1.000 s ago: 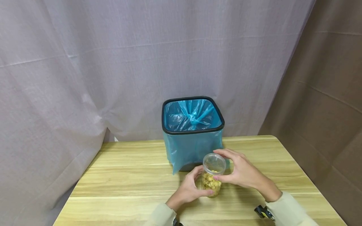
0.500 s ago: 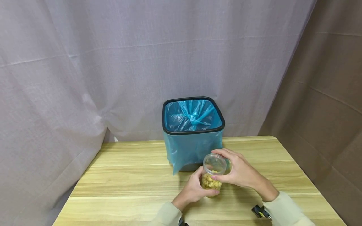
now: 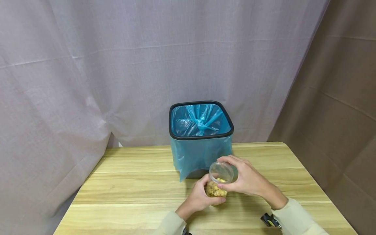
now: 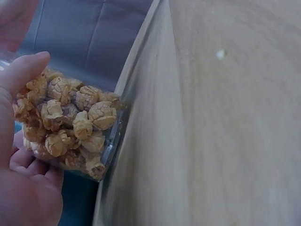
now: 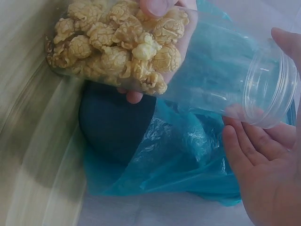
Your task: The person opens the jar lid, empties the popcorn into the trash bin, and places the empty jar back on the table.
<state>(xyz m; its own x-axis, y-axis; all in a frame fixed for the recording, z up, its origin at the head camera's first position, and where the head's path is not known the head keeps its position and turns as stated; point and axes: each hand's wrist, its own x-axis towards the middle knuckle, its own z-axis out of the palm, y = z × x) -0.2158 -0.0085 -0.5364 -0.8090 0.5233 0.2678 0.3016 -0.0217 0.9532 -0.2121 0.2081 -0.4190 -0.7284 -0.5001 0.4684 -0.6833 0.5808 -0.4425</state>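
Observation:
A clear plastic jar (image 3: 221, 172), partly filled with golden caramel popcorn (image 5: 113, 44), stands on or just above the table in front of the bin. My left hand (image 3: 197, 196) grips its lower body, thumb on the near side and fingers on the far side. At the top, my right hand (image 3: 248, 178) holds the jar's rim (image 5: 270, 89) between thumb and fingers. Ridged rings show around that clear rim; whether a lid sits on it I cannot tell. In the left wrist view the popcorn-filled base (image 4: 110, 146) is close to the wood.
Just behind the jar stands a bin with a black rim (image 3: 202, 137) and a blue bag (image 3: 199, 153) lining it. The wood-grain table (image 3: 132, 182) has a small pale speck (image 4: 221, 54). Grey curtain (image 3: 132, 81) hangs behind, and a brown one (image 3: 337, 130) at the right.
My left hand has shifted its grip a little on the jar, its thumb reaching further across the front. Jar and right hand have moved slightly left. The bin stays put.

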